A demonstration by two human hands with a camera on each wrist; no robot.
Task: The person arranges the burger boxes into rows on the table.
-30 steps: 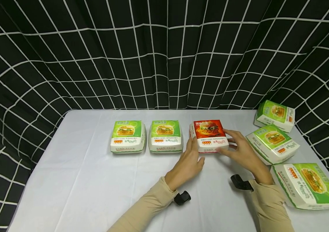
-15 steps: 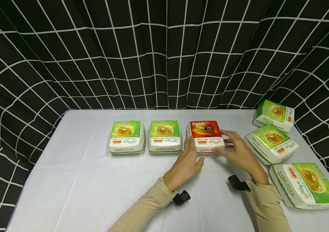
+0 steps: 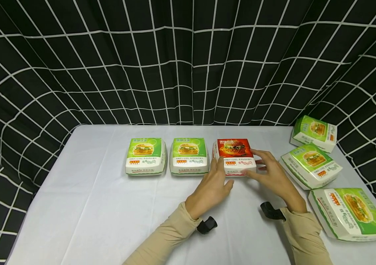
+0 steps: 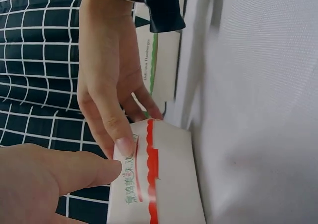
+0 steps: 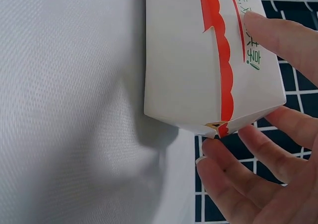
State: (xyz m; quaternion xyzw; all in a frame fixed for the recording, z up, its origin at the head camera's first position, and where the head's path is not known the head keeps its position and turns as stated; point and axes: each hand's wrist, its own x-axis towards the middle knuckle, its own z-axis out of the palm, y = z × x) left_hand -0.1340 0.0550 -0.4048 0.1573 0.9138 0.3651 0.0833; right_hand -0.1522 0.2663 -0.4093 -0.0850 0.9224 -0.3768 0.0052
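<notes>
A red-and-white burger box [image 3: 235,149] sits flat on the white table at the right end of a row. My left hand [image 3: 208,191] lays its fingers along the box's left side, its thumb held away from it in the head view. At the other end, my right hand [image 3: 275,178] holds the box by its near right corner. Its thumb [image 5: 280,37] rests on the printed front wall, and the other fingers bend round the right end. Two green burger boxes stand left of the red one: a middle box [image 3: 189,156] and a leftmost box [image 3: 146,156].
Three more green burger boxes lie along the right edge: a far box [image 3: 314,132], a middle one [image 3: 312,165] and a near one [image 3: 350,213] close to my right forearm. A black curtain [image 3: 174,66] with white grid lines surrounds the table [image 3: 101,206].
The red burger box has slid slightly left, closer to the middle green box, with both hands moving along with it. The green boxes keep their places.
</notes>
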